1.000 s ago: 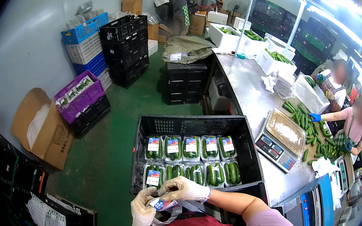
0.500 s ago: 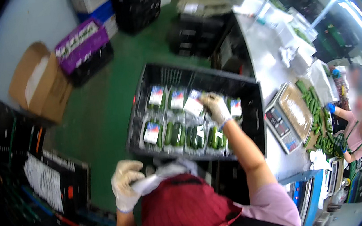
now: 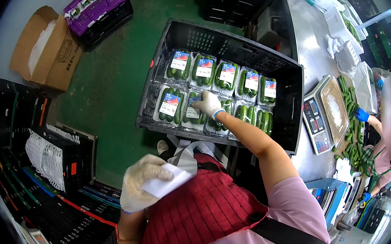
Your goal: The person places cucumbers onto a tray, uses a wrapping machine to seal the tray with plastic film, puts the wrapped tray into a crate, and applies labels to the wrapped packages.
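Observation:
A black plastic crate in front of me holds two rows of clear packs of cucumbers. All packs in the far row carry labels, like this cucumber pack; so does the leftmost near pack. My right hand, in a pale glove, has its fingertips together on a label on the second near pack. The near packs to its right, such as this cucumber pack, show no label. My gloved left hand grips a white label stack by the crate's near side.
To the right, a steel table bears a weighing scale and loose cucumbers. Beyond it works a person with blue gloves. Black crates line the left; a cardboard box and purple crate stand behind.
My right hand has moved from the far row to the second near pack, which now bears a label. My left hand has risen slightly with the label stack. The view has shifted.

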{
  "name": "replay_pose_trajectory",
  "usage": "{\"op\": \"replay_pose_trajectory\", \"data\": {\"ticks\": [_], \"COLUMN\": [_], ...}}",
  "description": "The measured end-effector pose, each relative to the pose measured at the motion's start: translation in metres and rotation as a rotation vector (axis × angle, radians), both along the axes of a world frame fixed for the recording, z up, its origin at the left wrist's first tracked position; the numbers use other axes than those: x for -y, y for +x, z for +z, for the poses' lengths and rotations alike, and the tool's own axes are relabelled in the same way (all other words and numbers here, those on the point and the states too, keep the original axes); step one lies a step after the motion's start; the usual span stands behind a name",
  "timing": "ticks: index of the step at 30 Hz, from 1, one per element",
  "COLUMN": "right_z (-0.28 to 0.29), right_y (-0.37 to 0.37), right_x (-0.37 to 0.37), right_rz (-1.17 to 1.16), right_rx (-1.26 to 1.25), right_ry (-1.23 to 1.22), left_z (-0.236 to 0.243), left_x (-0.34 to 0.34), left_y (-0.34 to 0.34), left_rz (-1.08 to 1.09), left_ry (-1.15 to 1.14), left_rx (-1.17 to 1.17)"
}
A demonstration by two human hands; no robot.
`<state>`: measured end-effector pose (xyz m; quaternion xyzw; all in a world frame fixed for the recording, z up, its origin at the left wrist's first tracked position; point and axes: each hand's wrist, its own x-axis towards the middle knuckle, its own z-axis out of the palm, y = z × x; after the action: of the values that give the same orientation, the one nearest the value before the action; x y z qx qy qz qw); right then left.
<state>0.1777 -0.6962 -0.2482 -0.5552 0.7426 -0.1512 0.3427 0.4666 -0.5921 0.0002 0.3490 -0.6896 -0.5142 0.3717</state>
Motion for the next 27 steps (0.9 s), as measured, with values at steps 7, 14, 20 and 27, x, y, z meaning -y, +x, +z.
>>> {"op": "replay_pose_trajectory", "data": {"ticks": [7,14,20,27], "right_z": [0.015,0.182,0.213,0.229], "right_y": [-0.005,0.033,0.037,-0.050], "right_x": [-0.001,-0.053,-0.079,-0.075], "right_rz": [0.237,0.417,0.252,-0.148], "right_rx": [-0.429,0.944,0.758,0.672], "right_ry": [-0.501,-0.019,-0.044,-0.377], "left_z": [-0.029,-0.062,-0.050,-0.066], "left_x": [0.019,0.023,0.028,0.016], "left_y": [-0.014,-0.028,-0.051,-0.058], "left_rz": [0.281,0.284,0.226,-0.073], "left_ry": [-0.187,0.361,0.421,0.203], "left_rx": [0.355,-0.240,-0.167,0.453]}}
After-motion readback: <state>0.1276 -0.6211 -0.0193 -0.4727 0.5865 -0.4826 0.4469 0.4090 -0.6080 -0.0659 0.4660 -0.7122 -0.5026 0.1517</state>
